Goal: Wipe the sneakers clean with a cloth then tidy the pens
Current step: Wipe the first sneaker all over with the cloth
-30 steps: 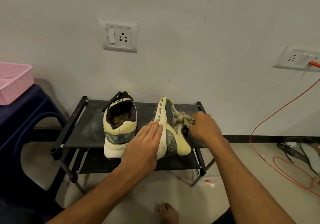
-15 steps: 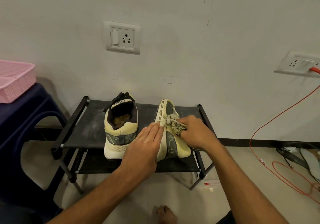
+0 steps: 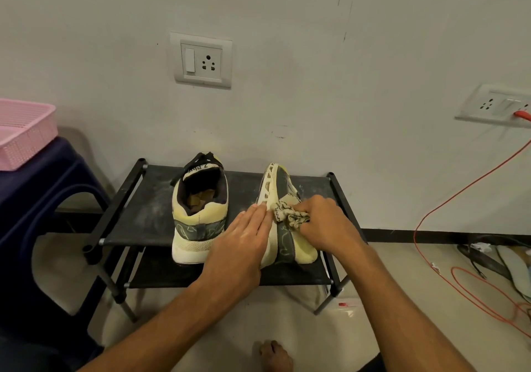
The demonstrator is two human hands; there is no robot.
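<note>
R grip (image 3: 327,222) clenches cloth (image 3: 288,215) on tipped sneaker (image 3: 283,183); L grip (image 3: 241,245) flat on sole (image 3: 268,188) | 2nd sneaker (image 3: 198,222) beside, on rack (image 3: 143,216)

A black two-tier shoe rack (image 3: 138,216) with dusty fabric shelves stands against a pale wall (image 3: 316,55). Above it sits a switch-and-socket plate (image 3: 201,61). A second socket plate (image 3: 491,104), to the right, takes an orange plug (image 3: 523,114), whose orange cable (image 3: 475,180) trails down and loops on the floor (image 3: 388,271). At left a pink basket (image 3: 26,133) rests on a dark blue stool (image 3: 43,182). A small clear packet (image 3: 346,310) (red mark on it) lies beside the rack's right front leg.
</note>
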